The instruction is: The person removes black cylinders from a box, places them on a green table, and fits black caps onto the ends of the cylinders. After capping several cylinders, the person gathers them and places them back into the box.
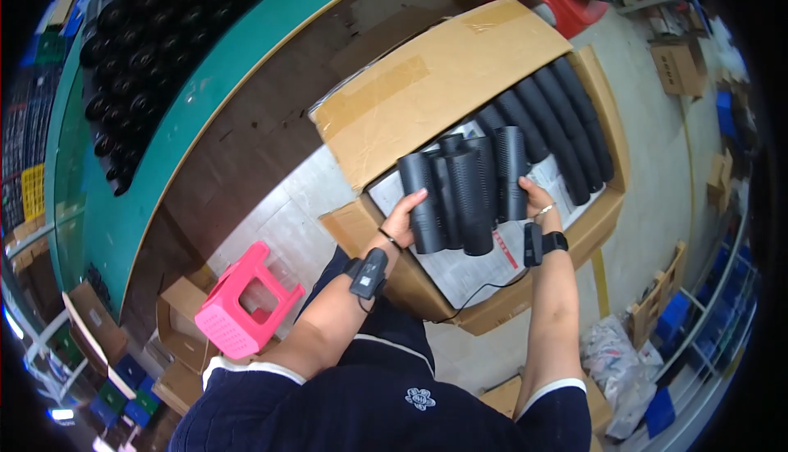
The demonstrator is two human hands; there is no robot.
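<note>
Several black perforated cylinders (471, 198) are bunched upright between my two hands, above a large open cardboard box (443, 75). My left hand (402, 218) presses the leftmost cylinder from the side, thumb on top. My right hand (536, 198) presses in on the rightmost one, its fingers mostly hidden behind it. Rows of the same black cylinders (566, 124) lie end to end in the far right part of the box. Beside them, a printed paper or board layer (460, 276) shows in the box.
A green table (205, 83) at the left bears many black cylinders (148, 58). A pink plastic stool (238, 312) stands left of me. A dark cable (476, 289) runs over the box's near edge. Shelving (706, 337) and a plastic bag (620, 370) are at the right.
</note>
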